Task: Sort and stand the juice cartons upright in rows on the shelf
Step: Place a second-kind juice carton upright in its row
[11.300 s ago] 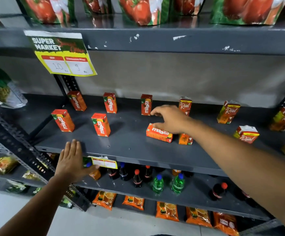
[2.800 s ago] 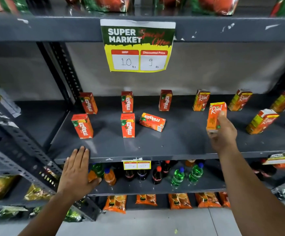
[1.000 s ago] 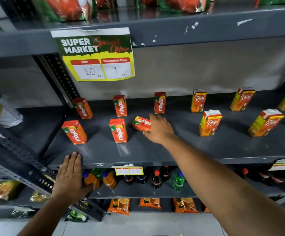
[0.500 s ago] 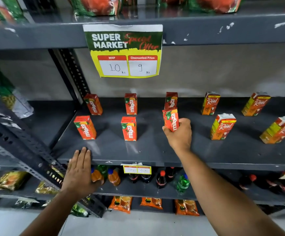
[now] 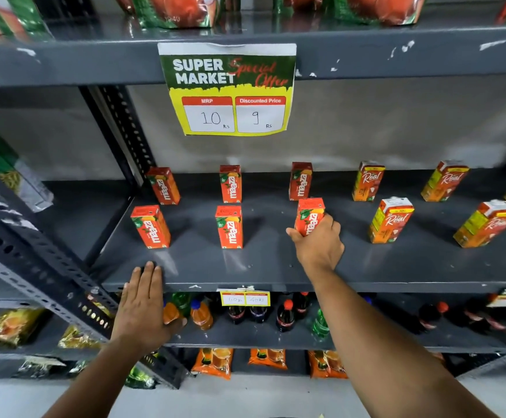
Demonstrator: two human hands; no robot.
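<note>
On the grey shelf (image 5: 276,267) red Maaza cartons stand upright in two rows: three at the back (image 5: 230,183) and two in front (image 5: 229,226). My right hand (image 5: 318,242) grips a third front-row Maaza carton (image 5: 309,217), held upright just in front of the rightmost back carton. To the right stand orange Real cartons, some at the back (image 5: 368,181) and some in front (image 5: 390,220). My left hand (image 5: 143,306) lies flat, fingers together, on the shelf's front edge at the left.
A "Super Market" price card (image 5: 227,89) hangs from the shelf above. Drink bottles (image 5: 285,315) fill the shelf below, and orange pouches (image 5: 212,362) lie under them. A perforated dark upright (image 5: 119,131) bounds the shelf at the left. Red-and-green packs sit on the top shelf.
My right hand picked up the Maaza carton that lay on its side, turned it upright and brought it to the right end of the front row. The left hand stayed on the shelf edge.
</note>
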